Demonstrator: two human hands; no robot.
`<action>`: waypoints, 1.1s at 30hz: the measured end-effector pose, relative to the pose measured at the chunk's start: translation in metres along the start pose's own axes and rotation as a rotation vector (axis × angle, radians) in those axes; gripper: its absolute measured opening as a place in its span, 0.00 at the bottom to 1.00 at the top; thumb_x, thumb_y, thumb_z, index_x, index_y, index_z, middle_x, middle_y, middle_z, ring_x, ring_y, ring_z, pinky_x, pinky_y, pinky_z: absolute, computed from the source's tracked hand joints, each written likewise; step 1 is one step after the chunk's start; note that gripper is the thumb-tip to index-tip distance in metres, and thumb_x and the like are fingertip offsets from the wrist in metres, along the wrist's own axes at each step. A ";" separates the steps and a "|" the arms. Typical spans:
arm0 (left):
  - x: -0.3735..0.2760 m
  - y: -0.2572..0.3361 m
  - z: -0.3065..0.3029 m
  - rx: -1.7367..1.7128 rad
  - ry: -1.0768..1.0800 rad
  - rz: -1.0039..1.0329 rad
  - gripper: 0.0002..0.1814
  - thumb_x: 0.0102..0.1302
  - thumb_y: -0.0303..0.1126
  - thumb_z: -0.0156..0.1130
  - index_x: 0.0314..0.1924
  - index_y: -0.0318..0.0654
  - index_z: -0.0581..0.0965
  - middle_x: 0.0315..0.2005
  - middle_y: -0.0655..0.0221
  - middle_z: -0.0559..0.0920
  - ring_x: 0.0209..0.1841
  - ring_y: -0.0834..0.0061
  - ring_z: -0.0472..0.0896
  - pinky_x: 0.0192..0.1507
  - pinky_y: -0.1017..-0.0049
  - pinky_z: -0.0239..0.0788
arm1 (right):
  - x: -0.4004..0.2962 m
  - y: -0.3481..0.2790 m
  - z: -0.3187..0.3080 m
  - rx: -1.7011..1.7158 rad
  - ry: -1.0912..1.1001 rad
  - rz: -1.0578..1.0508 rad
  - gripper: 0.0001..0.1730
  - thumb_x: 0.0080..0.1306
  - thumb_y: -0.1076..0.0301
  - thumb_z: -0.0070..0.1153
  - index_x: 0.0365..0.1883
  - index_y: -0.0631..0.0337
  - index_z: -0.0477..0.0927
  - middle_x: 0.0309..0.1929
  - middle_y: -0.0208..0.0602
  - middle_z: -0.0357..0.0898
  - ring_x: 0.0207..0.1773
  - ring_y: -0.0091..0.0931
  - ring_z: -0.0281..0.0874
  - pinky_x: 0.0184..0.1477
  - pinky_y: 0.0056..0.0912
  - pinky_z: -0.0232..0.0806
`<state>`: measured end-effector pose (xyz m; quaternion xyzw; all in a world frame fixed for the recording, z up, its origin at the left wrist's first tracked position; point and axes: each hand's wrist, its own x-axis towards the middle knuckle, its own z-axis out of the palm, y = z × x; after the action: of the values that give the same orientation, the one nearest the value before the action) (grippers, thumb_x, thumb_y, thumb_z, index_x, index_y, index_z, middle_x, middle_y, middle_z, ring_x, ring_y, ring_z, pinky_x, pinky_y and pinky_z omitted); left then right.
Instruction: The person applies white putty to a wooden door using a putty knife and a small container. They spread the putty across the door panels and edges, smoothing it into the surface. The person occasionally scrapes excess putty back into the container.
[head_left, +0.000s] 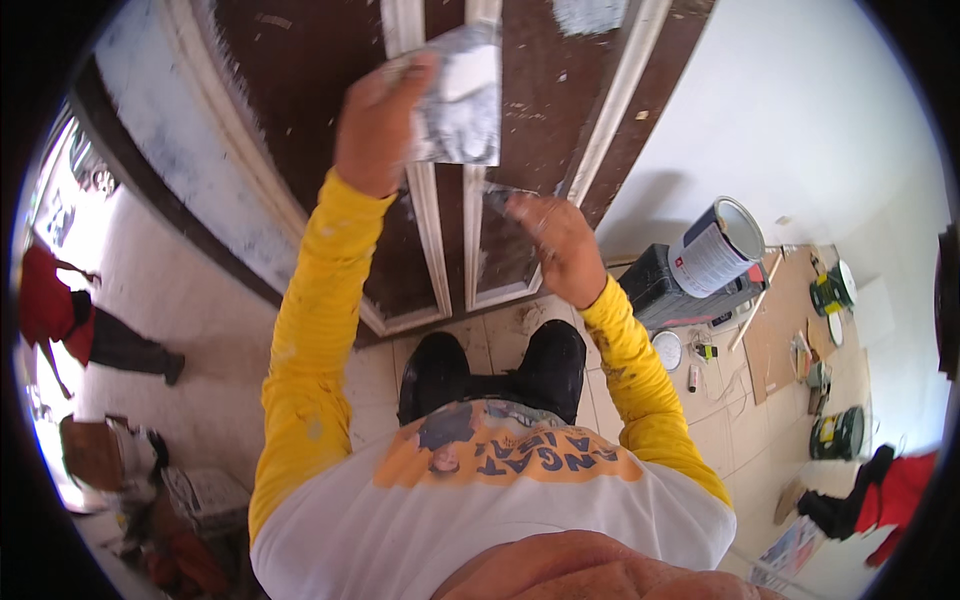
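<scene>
My left hand grips the edge of a thin flat plate, smeared grey and carrying a white lump of putty. My right hand is closed on a putty knife, mostly hidden by the fingers and a little blurred. Both hands are in front of a dark brown panelled door with whitish moulding strips. The knife is close to the lower right panel; I cannot tell whether it touches. A white patch of filler marks the door higher up.
To the right, an open paint can stands on a black toolbox. Beyond are a lid, a cardboard sheet and green buckets. People in red are at the left and right. Bags lie lower left.
</scene>
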<state>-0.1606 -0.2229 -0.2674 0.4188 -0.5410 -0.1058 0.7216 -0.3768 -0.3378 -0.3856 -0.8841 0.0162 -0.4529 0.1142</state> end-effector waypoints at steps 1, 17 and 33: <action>0.001 0.004 -0.006 -0.290 0.039 -0.102 0.22 0.74 0.43 0.58 0.53 0.28 0.79 0.42 0.67 0.85 0.43 0.77 0.83 0.50 0.76 0.72 | 0.007 0.010 -0.003 0.106 0.106 0.053 0.31 0.55 0.83 0.55 0.60 0.59 0.78 0.60 0.43 0.78 0.57 0.45 0.76 0.59 0.42 0.69; -0.091 -0.020 -0.050 -0.352 0.169 -0.344 0.15 0.73 0.36 0.58 0.49 0.30 0.79 0.44 0.67 0.84 0.48 0.76 0.81 0.54 0.77 0.70 | 0.136 0.091 -0.020 -0.376 0.576 0.399 0.28 0.61 0.67 0.54 0.61 0.64 0.73 0.56 0.53 0.75 0.53 0.49 0.76 0.53 0.49 0.72; -0.166 -0.066 -0.094 0.004 0.107 -0.087 0.16 0.72 0.24 0.57 0.58 0.36 0.79 0.52 0.56 0.80 0.53 0.64 0.80 0.57 0.69 0.71 | 0.129 0.070 -0.028 -0.222 0.499 0.278 0.30 0.62 0.72 0.51 0.65 0.63 0.70 0.59 0.52 0.73 0.57 0.48 0.74 0.58 0.44 0.70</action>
<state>-0.1240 -0.1175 -0.4356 0.4483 -0.4833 -0.1133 0.7434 -0.3182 -0.4279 -0.2817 -0.7418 0.2141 -0.6317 0.0701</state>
